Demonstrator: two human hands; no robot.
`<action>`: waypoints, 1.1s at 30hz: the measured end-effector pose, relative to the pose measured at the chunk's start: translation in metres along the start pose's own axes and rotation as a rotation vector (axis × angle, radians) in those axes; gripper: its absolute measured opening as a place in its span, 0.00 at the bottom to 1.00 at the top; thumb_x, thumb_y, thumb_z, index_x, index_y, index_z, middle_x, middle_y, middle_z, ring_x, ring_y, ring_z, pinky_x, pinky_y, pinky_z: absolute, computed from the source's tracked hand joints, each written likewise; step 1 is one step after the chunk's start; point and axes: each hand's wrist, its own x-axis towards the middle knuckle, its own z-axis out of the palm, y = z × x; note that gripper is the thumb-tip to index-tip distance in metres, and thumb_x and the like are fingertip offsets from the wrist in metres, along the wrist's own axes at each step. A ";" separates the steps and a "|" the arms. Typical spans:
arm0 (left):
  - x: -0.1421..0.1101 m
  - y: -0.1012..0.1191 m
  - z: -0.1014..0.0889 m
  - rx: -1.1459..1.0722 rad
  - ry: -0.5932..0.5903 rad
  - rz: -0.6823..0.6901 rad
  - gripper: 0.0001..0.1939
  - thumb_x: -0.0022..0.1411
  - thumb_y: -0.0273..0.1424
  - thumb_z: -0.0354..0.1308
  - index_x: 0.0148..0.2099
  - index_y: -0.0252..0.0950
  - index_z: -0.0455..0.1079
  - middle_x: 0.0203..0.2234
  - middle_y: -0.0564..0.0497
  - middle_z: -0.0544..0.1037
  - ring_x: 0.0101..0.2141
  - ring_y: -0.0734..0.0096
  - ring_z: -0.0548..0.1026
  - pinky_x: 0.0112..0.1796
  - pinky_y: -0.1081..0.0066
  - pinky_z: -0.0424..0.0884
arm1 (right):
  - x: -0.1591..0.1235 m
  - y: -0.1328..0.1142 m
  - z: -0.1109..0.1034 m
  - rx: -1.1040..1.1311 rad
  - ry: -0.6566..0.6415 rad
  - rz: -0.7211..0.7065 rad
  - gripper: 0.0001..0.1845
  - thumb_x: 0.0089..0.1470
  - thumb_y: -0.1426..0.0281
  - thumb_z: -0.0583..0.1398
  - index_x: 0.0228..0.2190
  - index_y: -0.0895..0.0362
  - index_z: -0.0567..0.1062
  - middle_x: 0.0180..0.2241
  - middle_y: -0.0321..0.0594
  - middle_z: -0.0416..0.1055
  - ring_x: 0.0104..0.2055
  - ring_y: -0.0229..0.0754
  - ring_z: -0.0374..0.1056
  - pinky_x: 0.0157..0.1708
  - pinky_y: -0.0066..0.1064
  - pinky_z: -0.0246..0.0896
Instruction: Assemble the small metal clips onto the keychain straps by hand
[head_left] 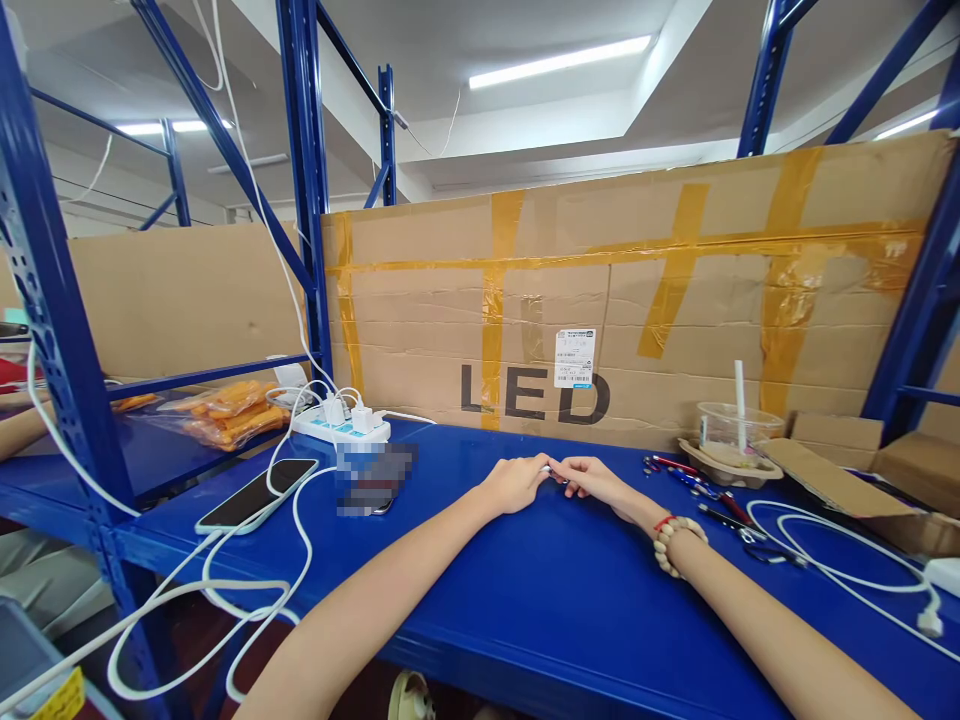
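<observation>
A small pale object (550,470) sits between the fingertips of both hands, low over the blue shelf top (525,600), near the middle of it; too small to tell what it is. Left hand (516,483) is curled, fingertips pinched on the object's left end. Right hand (596,478) meets it from the other side, fingertips closed on the same object, so the two hands touch at the tips. Both forearms rest on or just above the shelf top. Right wrist carries a bead bracelet (676,543) with a red cord beside it. Right of the hands: a scatter of hand tools (712,500) with red and blue handles, then a white cable (840,565) looped toward the shelf's right edge. Behind the tools, a clear plastic cup (739,432) with a white straw stands in a paper tray. Left of the hands: a blurred patch, a phone (259,494) lying flat with a white cable plugged in, and a white power strip (341,425) with chargers at the back. A large taped cardboard sheet (637,300) printed "LED" stands upright along the rear. Orange packets (225,412) lie on the neighbouring shelf to the left.
</observation>
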 end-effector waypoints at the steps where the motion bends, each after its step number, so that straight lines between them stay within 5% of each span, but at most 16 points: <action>1: 0.000 0.000 0.000 0.001 0.003 0.003 0.13 0.63 0.34 0.32 0.45 0.40 0.54 0.40 0.49 0.72 0.38 0.62 0.71 0.33 0.66 0.66 | 0.000 0.000 0.000 0.007 -0.003 -0.002 0.23 0.37 0.50 0.57 0.20 0.59 0.68 0.22 0.36 0.65 0.23 0.32 0.61 0.21 0.23 0.51; 33: 0.000 0.003 0.000 0.006 0.003 -0.060 0.14 0.63 0.36 0.31 0.46 0.41 0.54 0.40 0.50 0.72 0.39 0.64 0.71 0.34 0.67 0.66 | -0.004 -0.007 0.002 0.009 0.031 0.002 0.20 0.39 0.55 0.59 0.20 0.61 0.68 0.20 0.34 0.64 0.20 0.29 0.60 0.18 0.20 0.50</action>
